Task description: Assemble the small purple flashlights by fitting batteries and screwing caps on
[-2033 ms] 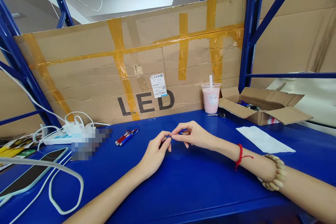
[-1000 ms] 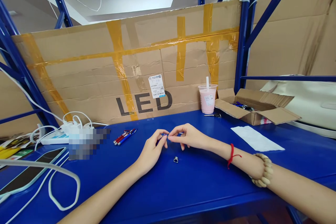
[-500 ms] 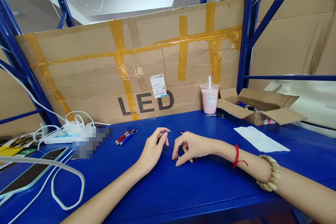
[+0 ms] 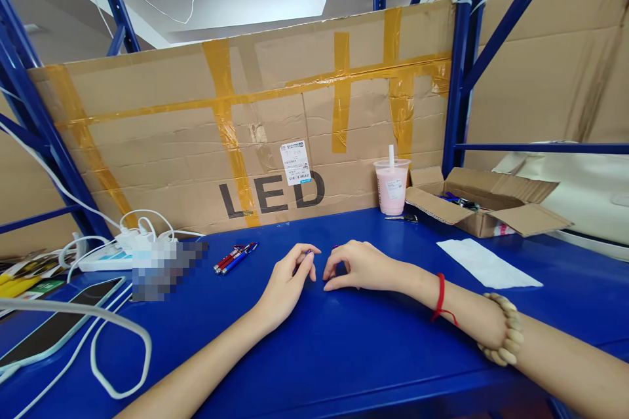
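Note:
My left hand (image 4: 287,281) is above the blue table, its thumb and fingers closed in a pinch. A small dark-blue bit shows at its fingertips, too little to name. Just to the right, my right hand (image 4: 366,266) is curled, palm down, with the thumb and fingertips drawn in low over the table. What it holds, if anything, is hidden by the fingers. A small blue piece (image 4: 335,247) peeks out behind its knuckles, mostly covered. Left of both hands lie several red and blue pens (image 4: 236,258), side by side.
An open cardboard box (image 4: 484,203) with blue items sits at the back right, beside a pink drink cup (image 4: 392,186). A white paper sheet (image 4: 489,263) lies in front of the box. On the left are a power strip (image 4: 105,256), white cables and a phone (image 4: 61,321).
My right hand has shifted slightly up and away from me, and its fingers now cover more of the blue piece behind it. The small shiny bit under its thumb no longer shows. The left hand hardly moved.

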A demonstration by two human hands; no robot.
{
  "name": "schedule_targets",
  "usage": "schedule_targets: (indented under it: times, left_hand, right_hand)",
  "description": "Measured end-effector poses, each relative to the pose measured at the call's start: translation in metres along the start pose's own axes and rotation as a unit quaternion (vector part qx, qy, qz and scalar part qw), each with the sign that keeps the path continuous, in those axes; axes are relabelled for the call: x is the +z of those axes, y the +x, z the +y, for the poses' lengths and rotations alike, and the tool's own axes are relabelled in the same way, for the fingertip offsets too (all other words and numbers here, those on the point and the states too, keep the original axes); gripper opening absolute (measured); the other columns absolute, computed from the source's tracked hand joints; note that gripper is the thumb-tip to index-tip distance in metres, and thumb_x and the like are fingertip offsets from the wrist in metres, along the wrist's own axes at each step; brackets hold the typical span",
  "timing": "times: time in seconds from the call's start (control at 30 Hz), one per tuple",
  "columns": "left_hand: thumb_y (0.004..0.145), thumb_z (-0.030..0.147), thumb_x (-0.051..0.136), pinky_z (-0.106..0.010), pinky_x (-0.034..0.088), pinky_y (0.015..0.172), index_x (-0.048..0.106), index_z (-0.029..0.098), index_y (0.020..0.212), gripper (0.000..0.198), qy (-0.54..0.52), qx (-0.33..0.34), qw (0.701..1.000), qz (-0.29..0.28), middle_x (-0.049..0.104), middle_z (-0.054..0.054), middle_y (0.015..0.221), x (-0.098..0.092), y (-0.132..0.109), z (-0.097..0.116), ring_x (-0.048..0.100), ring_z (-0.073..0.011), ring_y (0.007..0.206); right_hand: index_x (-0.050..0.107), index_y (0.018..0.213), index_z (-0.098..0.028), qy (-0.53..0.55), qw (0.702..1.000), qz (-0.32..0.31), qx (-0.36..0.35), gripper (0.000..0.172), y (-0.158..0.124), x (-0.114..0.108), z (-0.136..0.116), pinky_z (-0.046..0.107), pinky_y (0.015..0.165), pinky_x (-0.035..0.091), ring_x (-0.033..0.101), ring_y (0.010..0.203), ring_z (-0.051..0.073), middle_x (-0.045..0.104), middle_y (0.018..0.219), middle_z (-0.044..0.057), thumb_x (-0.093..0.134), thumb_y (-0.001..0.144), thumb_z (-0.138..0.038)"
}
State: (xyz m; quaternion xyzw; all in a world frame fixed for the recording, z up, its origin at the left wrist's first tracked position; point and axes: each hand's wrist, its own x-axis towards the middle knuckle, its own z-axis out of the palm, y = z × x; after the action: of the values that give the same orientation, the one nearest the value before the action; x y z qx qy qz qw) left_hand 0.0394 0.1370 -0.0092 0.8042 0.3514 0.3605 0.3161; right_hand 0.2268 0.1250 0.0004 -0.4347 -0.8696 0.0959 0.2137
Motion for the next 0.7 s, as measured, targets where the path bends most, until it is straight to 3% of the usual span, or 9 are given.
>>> schedule_targets:
  times: [0.33,0.53,0.7]
  left_hand:
    - [0.091,0.037,0.035,-0.025,0.030,0.059,0.052,0.019,0.102,0.027,0.005,-0.002,1.000,-0.010,0.052,0.003,0.065,0.0003,-0.0005,-0.0005,0.041,-0.0132,0.060]
    - [0.092,0.038,0.031,-0.025,0.032,0.060,0.052,0.019,0.104,0.030,-0.015,-0.004,1.000,0.010,0.052,0.002,0.065,0.0008,-0.0001,-0.0039,0.043,-0.0138,0.061]
    - [0.092,0.038,0.033,-0.025,0.032,0.059,0.051,0.020,0.105,0.029,-0.025,-0.001,1.000,0.010,0.052,0.003,0.066,0.0002,-0.0006,-0.0040,0.043,-0.0137,0.061]
  right_hand:
    - [0.068,0.085,-0.027,0.002,1.000,0.010,0.024,0.014,0.0012,-0.0006,0.0026,0.023,0.060,0.039,0.060,0.057,0.011,0.070,0.085,-0.006,0.062,0.080,-0.038]
    - [0.069,0.087,-0.027,-0.031,0.999,0.028,0.025,0.011,0.0002,0.0005,0.0024,0.023,0.062,0.039,0.062,0.081,0.016,0.069,0.090,-0.004,0.060,0.080,-0.030]
    - [0.068,0.089,-0.027,-0.019,0.998,0.030,0.042,0.013,0.0008,0.0030,0.0047,0.025,0.064,0.040,0.061,0.086,0.017,0.068,0.092,-0.002,0.061,0.078,-0.030]
